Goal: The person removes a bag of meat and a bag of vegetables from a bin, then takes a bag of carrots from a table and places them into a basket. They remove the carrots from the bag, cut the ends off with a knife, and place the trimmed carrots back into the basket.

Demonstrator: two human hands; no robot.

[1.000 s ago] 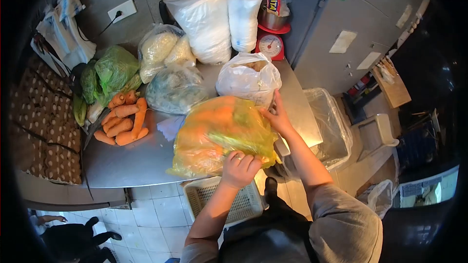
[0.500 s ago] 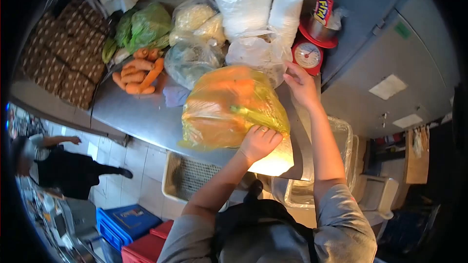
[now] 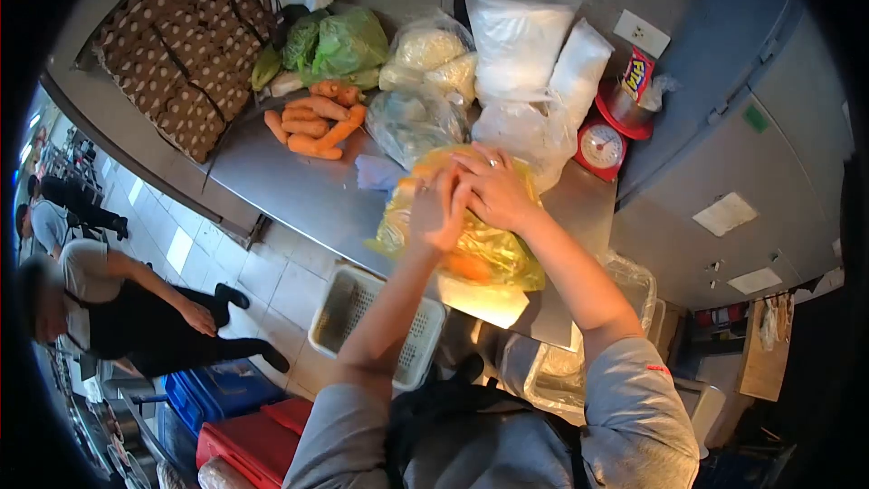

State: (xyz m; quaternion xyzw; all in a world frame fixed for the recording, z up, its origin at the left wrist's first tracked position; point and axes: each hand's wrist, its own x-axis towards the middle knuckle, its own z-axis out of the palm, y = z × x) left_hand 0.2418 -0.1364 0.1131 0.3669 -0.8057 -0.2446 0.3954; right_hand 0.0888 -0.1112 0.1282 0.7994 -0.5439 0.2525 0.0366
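A yellow translucent plastic bag with orange items inside lies on the metal table in front of me. Both hands are on its upper part, close together and touching. My left hand lies over the bag's upper left, fingers pointing away from me. From the right, my right hand, with a ring on it, reaches across with its fingers bent against the bag. Whether the fingers pinch the plastic is hard to make out. Under the bag's near edge shows a brightly lit pale sheet.
Carrots, a green bag, clear bags, white bags and a red scale line the back. Egg trays stand left. Below are a white basket and red box. A person is at left.
My right hand has come from the clear bag onto the yellow bag. My left hand has moved up the bag to meet it. The view has shifted, and the person at left appears nearer.
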